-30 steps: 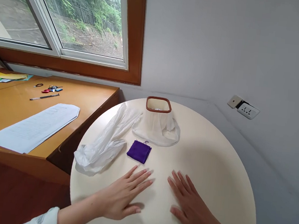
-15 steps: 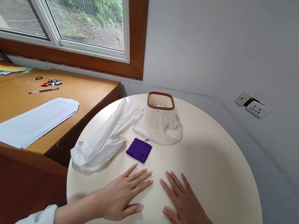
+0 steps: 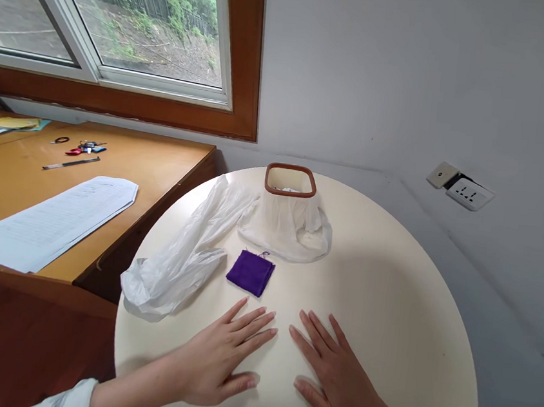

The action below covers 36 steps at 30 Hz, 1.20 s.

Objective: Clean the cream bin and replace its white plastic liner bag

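Note:
My left hand [image 3: 219, 356] lies flat on the round cream table [image 3: 387, 306], fingers spread, holding nothing. Just beyond its fingertips is a folded purple cloth [image 3: 250, 272] with loose threads at its far edge. My right hand [image 3: 332, 368] also rests flat on the tabletop, open, to the right of the left one with a gap between them. Behind the cloth stands a small bin [image 3: 289, 194] with a brown rim and a white plastic liner [image 3: 282, 227] draped around its outside. To the left, a crumpled white plastic bag [image 3: 172, 271] stretches toward the table's near left edge.
A wooden desk [image 3: 160, 153] stands at the left, with papers [image 3: 56, 220], a pen [image 3: 71, 163], and keys [image 3: 88, 146] on it. Behind are a window [image 3: 150, 22] and a grey wall [image 3: 363, 77] with a power socket [image 3: 470, 193].
The view has shifted slightly, so the desk, window and bag appear a little further left. Both hands stay flat in place; nothing has been picked up.

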### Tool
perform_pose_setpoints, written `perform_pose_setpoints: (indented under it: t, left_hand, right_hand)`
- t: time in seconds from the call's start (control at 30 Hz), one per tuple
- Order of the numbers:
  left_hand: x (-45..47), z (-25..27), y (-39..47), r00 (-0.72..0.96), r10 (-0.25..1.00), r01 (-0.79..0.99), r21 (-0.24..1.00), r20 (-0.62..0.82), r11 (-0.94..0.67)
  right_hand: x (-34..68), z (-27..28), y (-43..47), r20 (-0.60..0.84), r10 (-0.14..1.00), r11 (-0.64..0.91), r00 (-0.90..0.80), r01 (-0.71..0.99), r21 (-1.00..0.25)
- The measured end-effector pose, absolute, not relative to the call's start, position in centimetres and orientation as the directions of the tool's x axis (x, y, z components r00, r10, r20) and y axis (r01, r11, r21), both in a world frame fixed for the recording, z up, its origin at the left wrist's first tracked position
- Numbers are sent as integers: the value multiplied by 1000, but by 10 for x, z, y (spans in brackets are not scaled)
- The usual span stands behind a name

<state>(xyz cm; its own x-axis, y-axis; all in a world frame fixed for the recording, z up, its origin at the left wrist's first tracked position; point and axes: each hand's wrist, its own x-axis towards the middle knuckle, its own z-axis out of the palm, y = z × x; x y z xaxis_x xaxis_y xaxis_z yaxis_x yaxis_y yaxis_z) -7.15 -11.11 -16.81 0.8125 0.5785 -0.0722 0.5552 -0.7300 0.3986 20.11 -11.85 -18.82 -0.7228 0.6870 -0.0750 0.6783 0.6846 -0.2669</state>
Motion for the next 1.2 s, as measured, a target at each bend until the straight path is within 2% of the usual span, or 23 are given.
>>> perform_pose_setpoints:
  t: [0.57,1.2]
  left_hand:
    - [-69,-166,-111,805,583,573,403,-110,-714]
    - [-70,-167,-111,805,589,559,418,-66,-716]
  right_hand:
    - [201,-188,-119,-57,694,680,-718,680,-275]
    - [202,-186,-119,-59,693,681,-719,679,-275]
